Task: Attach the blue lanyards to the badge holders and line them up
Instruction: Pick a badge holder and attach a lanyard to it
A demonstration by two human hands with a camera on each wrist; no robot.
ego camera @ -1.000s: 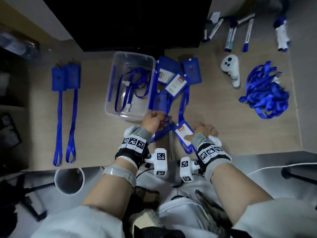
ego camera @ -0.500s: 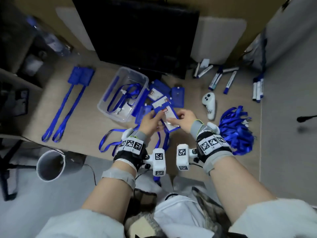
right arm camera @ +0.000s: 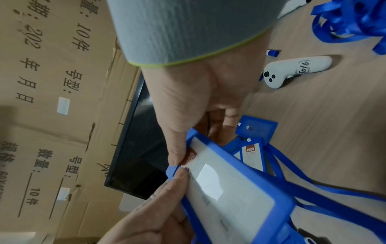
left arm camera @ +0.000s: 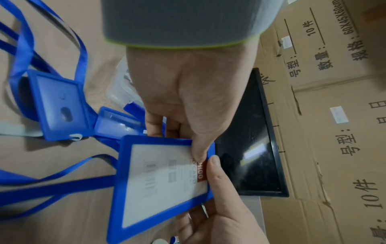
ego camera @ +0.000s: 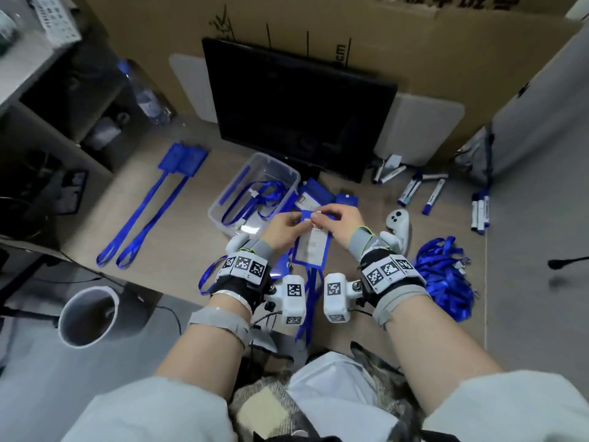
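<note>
1. Head view: left hand [ego camera: 284, 227] and right hand [ego camera: 341, 224] both pinch the top edge of one badge holder [ego camera: 311, 247], lifted above the desk [ego camera: 178, 247], its lanyard [ego camera: 308, 309] hanging toward the lap
2. Risk: I judge the dangling strap could snag on the wrist rigs or the loose holders beneath and tug the holder from the thumbs
3. Wood-look desk, dark monitor [ego camera: 296, 106], cardboard boxes [ego camera: 366, 33] behind; two finished badges [ego camera: 183, 161] lie side by side far left
</note>
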